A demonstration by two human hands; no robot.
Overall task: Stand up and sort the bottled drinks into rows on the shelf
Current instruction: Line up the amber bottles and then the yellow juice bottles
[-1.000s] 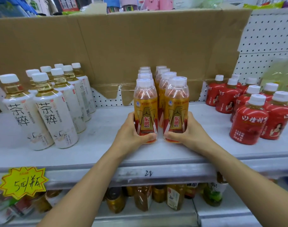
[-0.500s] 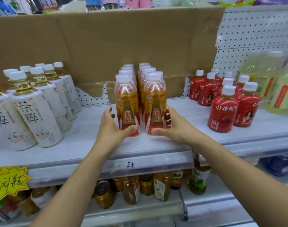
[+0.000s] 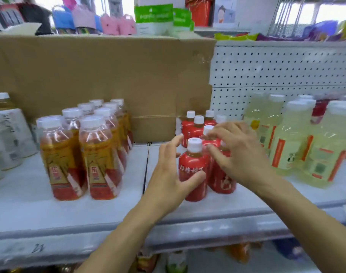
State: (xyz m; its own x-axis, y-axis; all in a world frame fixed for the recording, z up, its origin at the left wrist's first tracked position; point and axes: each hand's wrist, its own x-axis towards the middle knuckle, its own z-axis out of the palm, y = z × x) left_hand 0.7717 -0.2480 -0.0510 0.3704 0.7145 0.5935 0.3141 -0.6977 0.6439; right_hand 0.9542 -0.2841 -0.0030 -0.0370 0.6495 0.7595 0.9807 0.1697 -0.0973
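Both hands are at the cluster of red-labelled, white-capped bottles standing right of centre on the pale shelf. The left hand grasps the front-left red bottle, which stands upright near the shelf's front edge. Its thumb lies across the lower label and its fingers spread up along the bottle's left side, though how far they wrap behind it cannot be seen. The right hand comes in from the right with its fingers curled down over the top of the front-right red bottle, clasping it about the neck and hiding its cap. That bottle stands upright, touching the front-left one. More red bottles stand in file just behind these two. To the left, apart from the red ones, orange-labelled bottles with clear domed caps stand in two straight rows running front to back. Further left, at the frame's edge, are white-labelled tea bottles. To the right of the red cluster stand larger bottles of pale yellow drink, blurred. Behind the left and middle of the shelf a brown cardboard sheet stands upright, and behind the right part there is white pegboard.
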